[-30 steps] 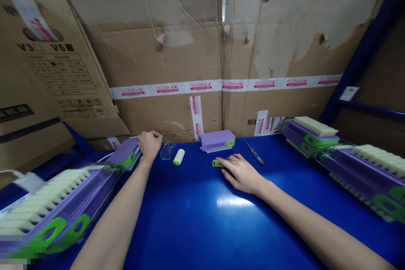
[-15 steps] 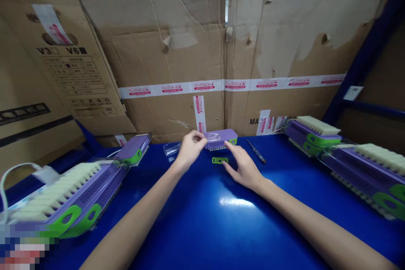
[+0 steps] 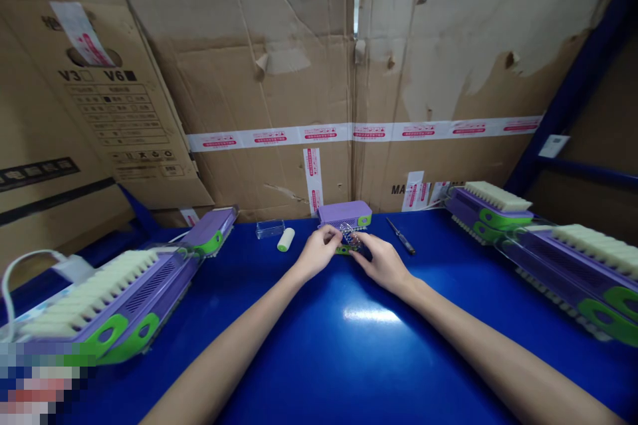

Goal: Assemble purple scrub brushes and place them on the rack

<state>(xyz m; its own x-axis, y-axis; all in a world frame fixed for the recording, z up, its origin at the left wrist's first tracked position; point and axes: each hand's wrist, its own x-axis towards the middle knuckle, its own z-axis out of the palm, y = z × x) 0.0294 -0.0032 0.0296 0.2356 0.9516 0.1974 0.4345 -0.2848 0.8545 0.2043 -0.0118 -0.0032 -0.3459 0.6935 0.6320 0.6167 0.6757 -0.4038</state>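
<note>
Both hands meet near the back middle of the blue table (image 3: 319, 345). My left hand (image 3: 319, 254) and my right hand (image 3: 381, 262) pinch a small wire spring (image 3: 350, 236) between their fingertips. Just under the spring a small green plastic piece (image 3: 342, 250) lies on the table, partly covered by the fingers. Right behind the hands stands a purple and green brush-like unit (image 3: 345, 214) against the cardboard.
A white and green roller (image 3: 286, 240) and a clear plastic cover (image 3: 270, 229) lie to the left, a small screwdriver (image 3: 401, 236) to the right. Rows of purple and green brush units (image 3: 114, 299) (image 3: 548, 246) line both sides. Cardboard boxes (image 3: 319, 80) wall the back.
My left hand came from the far left to the middle with the spring. My right hand slid forward to meet it over the green piece.
</note>
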